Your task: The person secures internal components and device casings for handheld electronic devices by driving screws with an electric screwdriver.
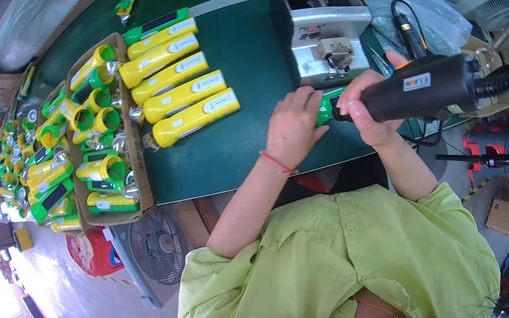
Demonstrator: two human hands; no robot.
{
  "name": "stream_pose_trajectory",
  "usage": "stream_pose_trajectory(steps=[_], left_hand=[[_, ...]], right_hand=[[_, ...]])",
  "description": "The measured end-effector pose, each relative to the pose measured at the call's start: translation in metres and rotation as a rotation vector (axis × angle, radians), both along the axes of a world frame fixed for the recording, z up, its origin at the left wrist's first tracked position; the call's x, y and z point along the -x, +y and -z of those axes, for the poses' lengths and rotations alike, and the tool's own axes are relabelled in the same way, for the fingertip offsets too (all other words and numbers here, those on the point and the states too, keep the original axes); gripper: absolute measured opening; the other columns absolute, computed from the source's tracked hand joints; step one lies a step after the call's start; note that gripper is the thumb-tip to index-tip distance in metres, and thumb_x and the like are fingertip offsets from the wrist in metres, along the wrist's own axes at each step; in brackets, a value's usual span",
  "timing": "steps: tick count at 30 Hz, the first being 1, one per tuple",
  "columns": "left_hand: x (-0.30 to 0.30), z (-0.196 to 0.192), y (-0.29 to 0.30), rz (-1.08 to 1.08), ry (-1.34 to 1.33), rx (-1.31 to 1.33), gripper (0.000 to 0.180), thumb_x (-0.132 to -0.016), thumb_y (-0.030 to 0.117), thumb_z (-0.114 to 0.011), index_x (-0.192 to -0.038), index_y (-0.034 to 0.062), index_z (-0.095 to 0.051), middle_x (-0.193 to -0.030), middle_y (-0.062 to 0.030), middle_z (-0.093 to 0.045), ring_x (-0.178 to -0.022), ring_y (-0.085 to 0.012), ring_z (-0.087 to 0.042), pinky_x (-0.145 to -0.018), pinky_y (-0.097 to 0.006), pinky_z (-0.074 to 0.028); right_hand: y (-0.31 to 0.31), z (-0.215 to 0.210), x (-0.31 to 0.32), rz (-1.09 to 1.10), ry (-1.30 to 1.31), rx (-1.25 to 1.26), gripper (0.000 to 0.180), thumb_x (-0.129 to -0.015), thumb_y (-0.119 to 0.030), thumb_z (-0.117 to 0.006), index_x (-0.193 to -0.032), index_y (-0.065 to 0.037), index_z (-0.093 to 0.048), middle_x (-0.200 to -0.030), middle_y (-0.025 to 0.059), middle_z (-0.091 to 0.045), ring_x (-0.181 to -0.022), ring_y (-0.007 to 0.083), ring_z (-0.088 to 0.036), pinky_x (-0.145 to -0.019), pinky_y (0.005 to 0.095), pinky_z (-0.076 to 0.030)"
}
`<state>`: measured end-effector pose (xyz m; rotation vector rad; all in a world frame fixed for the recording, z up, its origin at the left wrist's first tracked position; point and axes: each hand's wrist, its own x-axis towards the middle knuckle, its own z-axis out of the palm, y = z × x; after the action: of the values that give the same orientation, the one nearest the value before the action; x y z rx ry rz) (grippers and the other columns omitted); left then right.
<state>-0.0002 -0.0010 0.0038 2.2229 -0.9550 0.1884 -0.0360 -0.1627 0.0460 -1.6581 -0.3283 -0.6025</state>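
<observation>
My right hand (366,106) is wrapped round a black electric screwdriver (425,89), which lies almost level with its tip toward the left. Under that tip a green flashlight part (326,107) lies at the front of the bench, partly covered by my hands. My left hand (292,125) grips this green part from the left with bent fingers. Whether the tip touches a screw is hidden. Just beyond my hands stands a silver screw feeder (313,25). Several yellow flashlights (195,115) lie in a row to the left of my left hand.
Left of the row, cardboard boxes (134,111) hold many yellow and green flashlight bodies. A second screwdriver-like black tool (406,31) and clear plastic bags lie right of the feeder. The green bench top (254,159) ends just before my body. A floor fan (161,245) stands below left.
</observation>
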Motion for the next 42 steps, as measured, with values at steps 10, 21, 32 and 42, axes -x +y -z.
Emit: stream_pose_trajectory(steps=[10,21,32,42], left_hand=[[0.0,-0.005,-0.001,-0.057,-0.195,-0.101,0.044,-0.063,0.021,-0.082,-0.098,0.0056,-0.058,-0.09,-0.0087,-0.055,-0.085,-0.0257,-0.06,-0.075,-0.037,-0.051],[-0.03,-0.092,0.092,0.061,0.107,-0.458,0.041,-0.066,0.024,-0.081,-0.1,0.0053,-0.066,-0.095,-0.0113,-0.063,-0.093,-0.0276,-0.064,-0.077,-0.038,-0.054],[-0.277,-0.088,0.111,-0.159,0.359,-0.197,0.053,-0.071,0.038,-0.083,-0.113,0.01,-0.069,-0.094,-0.0095,-0.067,-0.085,-0.0179,-0.061,-0.078,-0.03,-0.049],[-0.263,-0.094,0.183,-1.1,-0.389,-0.406,0.061,-0.078,0.044,-0.071,-0.132,0.0211,-0.054,-0.147,-0.0079,-0.038,-0.142,-0.0334,-0.024,-0.097,-0.074,-0.03]], right_hand=[[0.009,0.001,-0.001,-0.028,-0.132,-0.001,0.082,-0.081,0.006,-0.059,-0.147,-0.002,-0.01,-0.08,0.0114,-0.056,-0.063,0.018,-0.057,-0.064,0.0307,-0.051],[0.031,-0.07,0.004,-0.161,-0.185,-0.269,0.094,-0.086,-0.005,-0.064,-0.152,-0.001,0.003,-0.077,0.0113,-0.055,-0.057,0.0152,-0.055,-0.058,0.0297,-0.052],[-0.015,-0.034,-0.007,0.109,0.066,-0.291,0.09,-0.078,-0.001,-0.067,-0.149,0.002,-0.011,-0.071,0.0087,-0.057,-0.056,0.0156,-0.058,-0.055,0.0271,-0.051],[-0.041,-0.015,-0.003,0.202,0.088,-0.233,0.093,-0.08,-0.008,-0.07,-0.151,0.0,-0.01,-0.071,0.0071,-0.055,-0.054,0.0137,-0.055,-0.052,0.0258,-0.049]])
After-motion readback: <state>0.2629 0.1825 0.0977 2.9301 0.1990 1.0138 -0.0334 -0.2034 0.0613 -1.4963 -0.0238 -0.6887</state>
